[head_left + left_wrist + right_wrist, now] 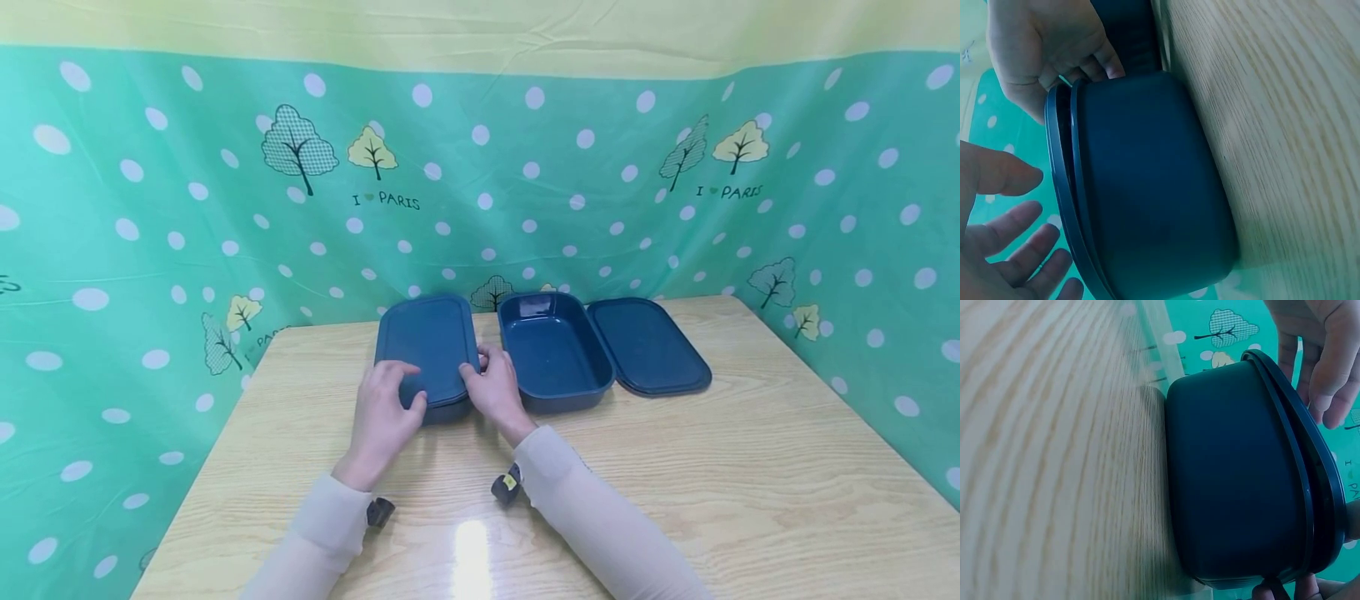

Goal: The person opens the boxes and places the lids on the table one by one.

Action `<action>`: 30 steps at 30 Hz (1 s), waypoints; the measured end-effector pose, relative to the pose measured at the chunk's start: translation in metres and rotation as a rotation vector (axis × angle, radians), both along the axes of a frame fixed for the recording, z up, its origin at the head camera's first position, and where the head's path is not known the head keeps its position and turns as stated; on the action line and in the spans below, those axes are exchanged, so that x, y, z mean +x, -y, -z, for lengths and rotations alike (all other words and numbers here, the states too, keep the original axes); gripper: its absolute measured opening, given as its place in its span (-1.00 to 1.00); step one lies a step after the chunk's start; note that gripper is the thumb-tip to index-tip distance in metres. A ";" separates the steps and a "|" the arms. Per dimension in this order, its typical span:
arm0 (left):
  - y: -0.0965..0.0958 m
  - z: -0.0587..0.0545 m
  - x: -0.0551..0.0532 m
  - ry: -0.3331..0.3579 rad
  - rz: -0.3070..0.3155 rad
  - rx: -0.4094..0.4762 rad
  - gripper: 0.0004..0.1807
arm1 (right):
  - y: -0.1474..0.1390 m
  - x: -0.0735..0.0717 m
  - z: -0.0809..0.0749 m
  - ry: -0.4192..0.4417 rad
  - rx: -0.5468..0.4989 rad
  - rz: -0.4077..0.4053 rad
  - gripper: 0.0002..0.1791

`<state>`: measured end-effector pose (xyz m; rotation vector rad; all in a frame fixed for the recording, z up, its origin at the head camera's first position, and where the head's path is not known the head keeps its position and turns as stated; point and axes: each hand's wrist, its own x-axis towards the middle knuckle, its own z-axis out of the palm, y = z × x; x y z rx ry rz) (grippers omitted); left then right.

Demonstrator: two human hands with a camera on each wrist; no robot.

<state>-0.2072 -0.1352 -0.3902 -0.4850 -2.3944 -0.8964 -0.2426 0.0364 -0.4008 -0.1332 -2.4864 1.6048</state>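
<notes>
A dark blue lid (427, 342) lies over a matching rectangular food container (448, 412) on the table. Its right side stands slightly raised, with a gap between lid rim (1063, 169) and container wall (1147, 187) that narrows toward the left. My right hand (495, 387) pinches the lid's right edge, thumb on top and fingers below the rim. Over the lid's front left corner, my left hand (386, 408) hovers with thumb and fingers spread and bent, holding nothing. The left wrist view shows these fingertips (1032, 178) just off the lid.
Right of the lidded container stands a second blue container (566, 402), uncovered, with nothing inside. Another blue lid (652, 346) lies flat beside it, touching or overlapping its side in this view. A green dotted cloth (480, 200) hangs behind the wooden table (750, 483).
</notes>
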 end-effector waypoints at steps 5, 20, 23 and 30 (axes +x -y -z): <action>-0.002 0.000 0.002 -0.027 0.014 -0.056 -0.65 | 0.001 0.000 0.001 0.002 0.001 0.002 -0.48; -0.008 -0.002 0.009 -0.044 0.007 -0.205 -0.65 | 0.000 0.001 0.000 0.004 -0.010 -0.007 -0.47; -0.010 -0.002 0.011 -0.041 0.014 -0.242 -0.63 | 0.000 0.001 0.000 0.006 -0.009 -0.005 -0.48; -0.011 0.000 0.011 -0.055 0.015 -0.277 -0.61 | 0.000 0.000 0.000 -0.004 0.000 -0.004 -0.49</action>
